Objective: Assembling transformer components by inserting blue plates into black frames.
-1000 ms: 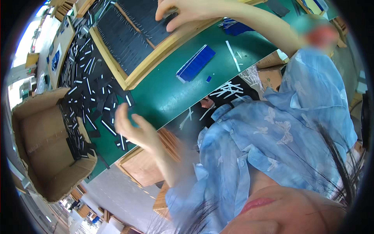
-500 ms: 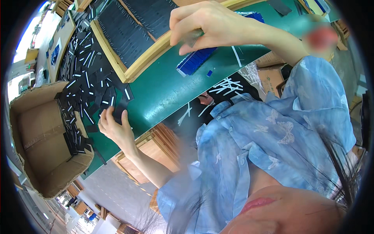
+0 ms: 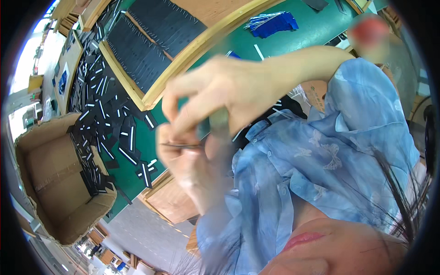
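Observation:
My two hands meet in front of my chest, both blurred by motion. My left hand (image 3: 185, 167) is closed with a thin dark flat piece (image 3: 181, 146), seen nearly edge-on, between its fingers. Just above and touching it or nearly so, my right hand (image 3: 224, 89) has its fingers bent down toward that piece. A greyish-green thing (image 3: 219, 123) shows in the curl of the right hand, too smeared to name. Left of the hands, many black flat pieces with white strips (image 3: 126, 130) lie heaped on the green table (image 3: 167, 156).
A wooden frame (image 3: 158, 94) holding rows of black sheets (image 3: 156, 41) lies behind my hands. An open cardboard box (image 3: 50, 160) stands at the left table edge. Blue strips (image 3: 272, 25) lie in a stack at the back. White strips lie on my lap, mostly behind my right hand.
My left hand has come up from the heap with a thin dark piece. My right hand has moved down and left to meet it. The view has shifted slightly.

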Demonstrator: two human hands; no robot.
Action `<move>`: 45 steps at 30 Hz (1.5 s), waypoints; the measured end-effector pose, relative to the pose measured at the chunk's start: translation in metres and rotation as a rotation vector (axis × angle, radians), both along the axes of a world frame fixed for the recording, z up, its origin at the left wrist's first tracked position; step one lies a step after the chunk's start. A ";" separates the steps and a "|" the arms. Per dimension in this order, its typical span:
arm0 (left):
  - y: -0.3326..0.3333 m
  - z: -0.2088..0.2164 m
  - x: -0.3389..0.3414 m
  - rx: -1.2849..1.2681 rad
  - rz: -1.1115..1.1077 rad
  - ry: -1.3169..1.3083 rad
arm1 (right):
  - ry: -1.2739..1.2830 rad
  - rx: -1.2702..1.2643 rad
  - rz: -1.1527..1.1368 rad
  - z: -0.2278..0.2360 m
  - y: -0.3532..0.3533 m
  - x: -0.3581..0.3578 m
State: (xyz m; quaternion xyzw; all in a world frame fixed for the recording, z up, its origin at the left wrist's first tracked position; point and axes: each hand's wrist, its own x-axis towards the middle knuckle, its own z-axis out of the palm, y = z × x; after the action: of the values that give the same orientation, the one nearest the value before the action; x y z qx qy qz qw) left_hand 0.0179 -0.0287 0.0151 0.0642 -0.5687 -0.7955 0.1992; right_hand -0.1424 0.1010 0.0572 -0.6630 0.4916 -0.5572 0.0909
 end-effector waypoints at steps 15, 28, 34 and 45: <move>0.058 0.034 -0.017 -0.251 0.325 -0.397 | 0.565 0.031 -0.349 -0.002 0.033 -0.010; 0.054 0.022 -0.019 -0.101 0.271 -0.353 | 0.803 -0.190 -0.433 -0.017 0.020 -0.021; 0.038 0.011 -0.027 -0.202 0.362 -0.364 | 0.760 -0.158 -0.331 -0.030 0.038 -0.019; 0.024 0.008 -0.015 -0.078 0.399 -0.287 | 0.741 0.036 -0.138 -0.038 0.043 -0.011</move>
State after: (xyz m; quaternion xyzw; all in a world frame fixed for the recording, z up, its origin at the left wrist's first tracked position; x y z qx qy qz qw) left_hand 0.0027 -0.0043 0.0229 0.2799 -0.5976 -0.7005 0.2718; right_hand -0.1532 0.1436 0.0192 -0.7833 0.5442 -0.2757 -0.1194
